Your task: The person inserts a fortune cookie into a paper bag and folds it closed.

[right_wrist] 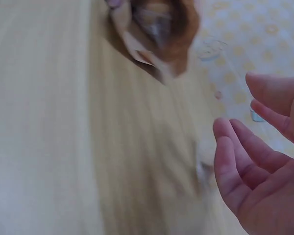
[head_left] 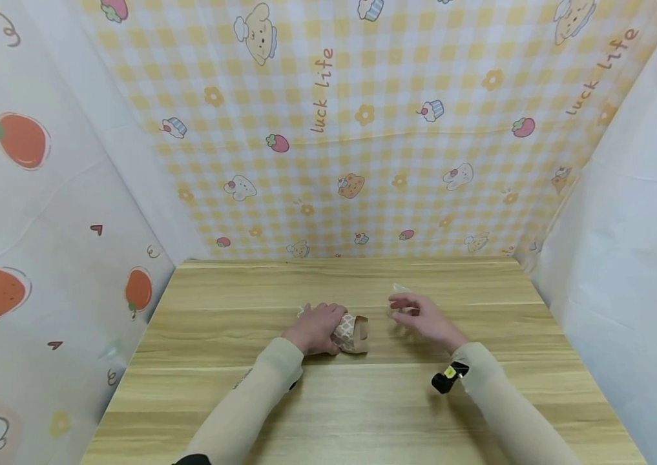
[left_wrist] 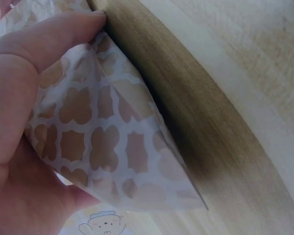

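Observation:
A paper bag (head_left: 345, 334) with a white lattice pattern on brown lies on its side on the table, its mouth facing right. My left hand (head_left: 318, 327) grips it from above, thumb and fingers around the patterned paper (left_wrist: 103, 142). Inside the bag's brown mouth (right_wrist: 183, 54), something clear and shiny shows in the right wrist view. To the right of the bag, my right hand (head_left: 421, 315) hovers with fingers loosely bent and nothing between them. Just beyond its fingertips is a small clear plastic piece (head_left: 400, 287), partly hidden by the hand; its exact kind is unclear.
The wooden table (head_left: 351, 413) meets a yellow checked cloth (head_left: 363, 148) at the back. White sheeting (head_left: 630, 213) stands along the right side, and a sheet with a fruit print (head_left: 72, 213) on the left. A black wrist camera (head_left: 447, 379) sits under the right cuff.

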A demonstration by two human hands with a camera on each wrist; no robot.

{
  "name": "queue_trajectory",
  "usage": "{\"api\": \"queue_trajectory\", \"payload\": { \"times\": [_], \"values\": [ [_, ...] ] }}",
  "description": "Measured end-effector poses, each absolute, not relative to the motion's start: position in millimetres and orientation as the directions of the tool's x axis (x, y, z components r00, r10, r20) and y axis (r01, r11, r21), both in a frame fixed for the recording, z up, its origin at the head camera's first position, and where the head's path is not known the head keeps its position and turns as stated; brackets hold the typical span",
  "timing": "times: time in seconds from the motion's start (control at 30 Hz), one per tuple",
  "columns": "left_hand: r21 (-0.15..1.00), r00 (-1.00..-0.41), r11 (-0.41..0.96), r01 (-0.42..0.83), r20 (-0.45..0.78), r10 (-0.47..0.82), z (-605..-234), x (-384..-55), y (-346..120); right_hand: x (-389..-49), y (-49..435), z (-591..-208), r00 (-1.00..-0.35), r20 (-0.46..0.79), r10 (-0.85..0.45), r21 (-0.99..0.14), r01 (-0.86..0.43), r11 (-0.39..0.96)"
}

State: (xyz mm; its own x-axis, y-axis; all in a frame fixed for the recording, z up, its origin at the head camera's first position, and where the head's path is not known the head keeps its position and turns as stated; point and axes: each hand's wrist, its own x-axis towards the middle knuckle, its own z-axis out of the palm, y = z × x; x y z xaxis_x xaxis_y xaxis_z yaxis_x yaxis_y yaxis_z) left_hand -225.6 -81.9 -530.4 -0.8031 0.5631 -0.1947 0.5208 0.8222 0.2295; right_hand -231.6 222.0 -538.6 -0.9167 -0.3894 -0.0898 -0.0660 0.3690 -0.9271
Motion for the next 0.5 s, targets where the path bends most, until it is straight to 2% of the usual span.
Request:
{"api": "queue_trajectory", "payload": {
  "times": [0.13,0.37,0.5],
  "values": [
    [0.223,-0.804,0.824,0.520,-0.197,0.561,-530.9,-224.8,-82.2,-238.6,229.3,-537.4,-0.956,-0.065,-0.286,-0.933,-0.043,0.357],
    [0.220,-0.804,0.823,0.523,-0.194,0.563,-529.0,-222.9,-81.6,-245.0,234.2,-539.3,-0.993,0.039,-0.108,-0.851,-0.090,0.517],
    [0.211,-0.807,0.827,0.521,-0.192,0.558,-527.3,-222.6,-81.5,-247.7,233.1,-542.0,-0.992,0.099,-0.073,-0.776,-0.123,0.618]
  ]
}}
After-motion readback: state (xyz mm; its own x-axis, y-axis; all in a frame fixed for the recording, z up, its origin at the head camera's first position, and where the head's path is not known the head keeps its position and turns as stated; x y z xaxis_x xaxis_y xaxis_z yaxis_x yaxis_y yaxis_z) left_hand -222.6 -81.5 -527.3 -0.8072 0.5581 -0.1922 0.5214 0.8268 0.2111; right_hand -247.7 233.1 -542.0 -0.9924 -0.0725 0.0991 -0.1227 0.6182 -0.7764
